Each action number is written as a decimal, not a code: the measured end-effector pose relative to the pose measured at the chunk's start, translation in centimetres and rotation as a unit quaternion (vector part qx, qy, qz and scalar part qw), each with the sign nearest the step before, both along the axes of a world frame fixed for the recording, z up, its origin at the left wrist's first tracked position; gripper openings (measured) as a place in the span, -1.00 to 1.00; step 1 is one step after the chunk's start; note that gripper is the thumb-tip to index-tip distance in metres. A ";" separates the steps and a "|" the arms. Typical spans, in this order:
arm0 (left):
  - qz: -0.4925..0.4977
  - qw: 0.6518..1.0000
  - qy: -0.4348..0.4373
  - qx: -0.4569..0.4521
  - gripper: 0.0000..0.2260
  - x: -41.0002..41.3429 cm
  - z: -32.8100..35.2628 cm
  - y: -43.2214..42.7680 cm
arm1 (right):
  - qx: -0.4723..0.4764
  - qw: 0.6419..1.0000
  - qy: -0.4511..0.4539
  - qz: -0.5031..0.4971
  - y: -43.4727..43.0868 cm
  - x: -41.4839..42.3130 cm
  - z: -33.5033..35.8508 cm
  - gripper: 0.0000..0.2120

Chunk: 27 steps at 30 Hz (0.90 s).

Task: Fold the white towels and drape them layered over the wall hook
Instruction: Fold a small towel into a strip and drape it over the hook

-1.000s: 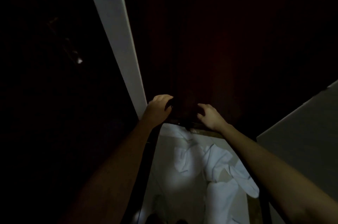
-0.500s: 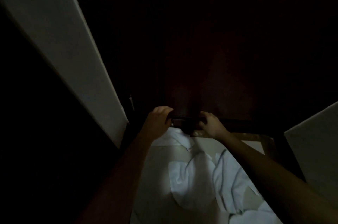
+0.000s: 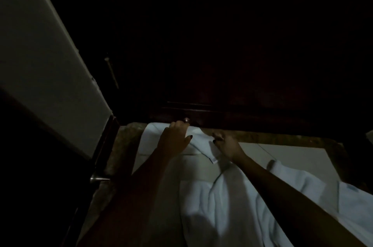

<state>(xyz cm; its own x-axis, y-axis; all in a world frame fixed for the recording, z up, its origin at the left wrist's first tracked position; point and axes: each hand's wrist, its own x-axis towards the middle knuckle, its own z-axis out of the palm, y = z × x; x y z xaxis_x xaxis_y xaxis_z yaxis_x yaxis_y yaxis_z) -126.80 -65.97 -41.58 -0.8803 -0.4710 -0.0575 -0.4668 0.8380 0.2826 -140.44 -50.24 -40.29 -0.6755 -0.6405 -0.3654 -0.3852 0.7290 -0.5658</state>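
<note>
White terry cloth fills the nearest part of the dim view: a crumpled towel (image 3: 222,210) lies bunched on a pale surface (image 3: 268,151), and a second towel (image 3: 306,184) lies just beside it to the right. Both bare forearms reach forward over them. Further on, at the far left of the surface, lies a flat towel (image 3: 149,141) with one corner flap raised between the hands. The left hand (image 3: 175,138) rests on this towel with its fingers close together and their tips at its far edge; whether they curl round the edge I cannot tell. The right hand (image 3: 228,143) has curled fingers and pinches the flap with a dark-nailed thumb. Beyond the fingertips runs a dark wooden panel (image 3: 242,113) bearing a small shiny stud (image 3: 186,119). Off to the left stand a metal door knob (image 3: 96,179) and a white wall edge (image 3: 44,61).
</note>
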 end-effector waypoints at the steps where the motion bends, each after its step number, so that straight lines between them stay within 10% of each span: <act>1: 0.004 1.000 -0.017 0.008 -0.50 -0.1 -1.4 -0.3 | -0.004 1.000 -0.008 -0.005 -0.1 0.0 -1.1 -0.66; 20: 0.083 0.969 -0.047 0.226 -0.72 -1.8 -5.2 1.2 | -0.040 0.986 -0.051 -0.156 3.2 -0.4 -1.8 -0.88; 27: 0.173 0.911 0.095 0.362 -0.89 -1.2 4.5 2.6 | -0.066 0.984 -0.049 -0.159 5.1 0.0 7.0 -0.90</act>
